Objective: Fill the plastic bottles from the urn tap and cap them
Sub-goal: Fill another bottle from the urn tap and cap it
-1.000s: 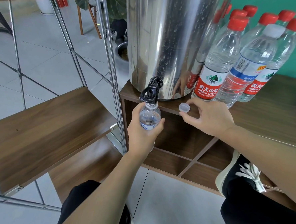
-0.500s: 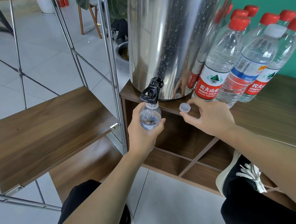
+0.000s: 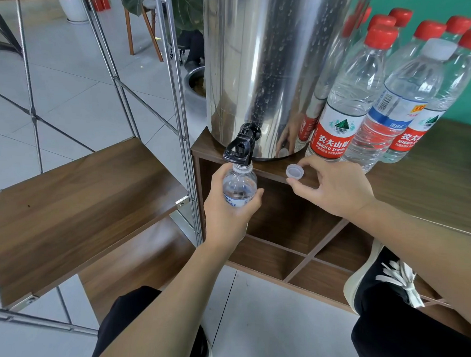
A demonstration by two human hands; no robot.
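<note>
The bottle (image 3: 239, 188) is upright, mouth right under the tap (image 3: 238, 151), gripped by the left hand (image 3: 227, 208). The right hand (image 3: 335, 188) pinches the cap (image 3: 294, 172) at the desk (image 3: 435, 190) edge, beside the urn (image 3: 265, 69).

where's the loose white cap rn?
Head view, centre-right: the white cap is pinched in the right hand at the cabinet top's front edge, right of the urn tap.
</note>
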